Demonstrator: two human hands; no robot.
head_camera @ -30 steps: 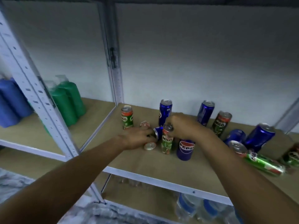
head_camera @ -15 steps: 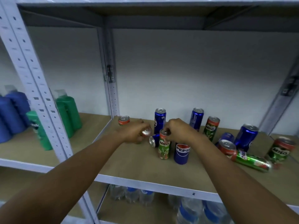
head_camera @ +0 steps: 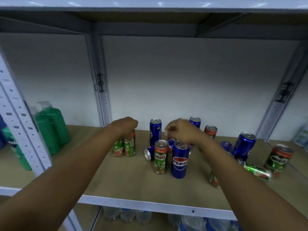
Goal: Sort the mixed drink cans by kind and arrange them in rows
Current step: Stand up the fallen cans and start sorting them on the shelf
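Since half a second ago the left hand (head_camera: 125, 126) has carried its Milo can leftward and stood it against a second one; the pair of Milo cans (head_camera: 124, 146) now stands upright and touching, directly beneath that hand. Its fingers curl down over the can tops, gripping the right-hand can of the pair.

The right hand (head_camera: 180, 130) has lifted off the central cans and hangs blurred above them, fingers loosely curled, holding nothing visible.

Just below the right hand: an upright Pepsi can (head_camera: 180, 160), deep blue, silver lid, round red-white-blue logo. Touching distance to its left, an upright Milo can (head_camera: 160, 157), green body, red band under the lid, white lettering. Behind these, a blue can on its side (head_camera: 149, 152), lid facing the camera. Between the two hands, farther back, a tall blue can (head_camera: 155, 130) stands upright.

Right of the right forearm: a leaning blue can (head_camera: 243, 145), a toppled green can (head_camera: 256, 170), an upright Milo can at far right (head_camera: 278, 158).

All sit on the tan shelf board (head_camera: 133, 182).
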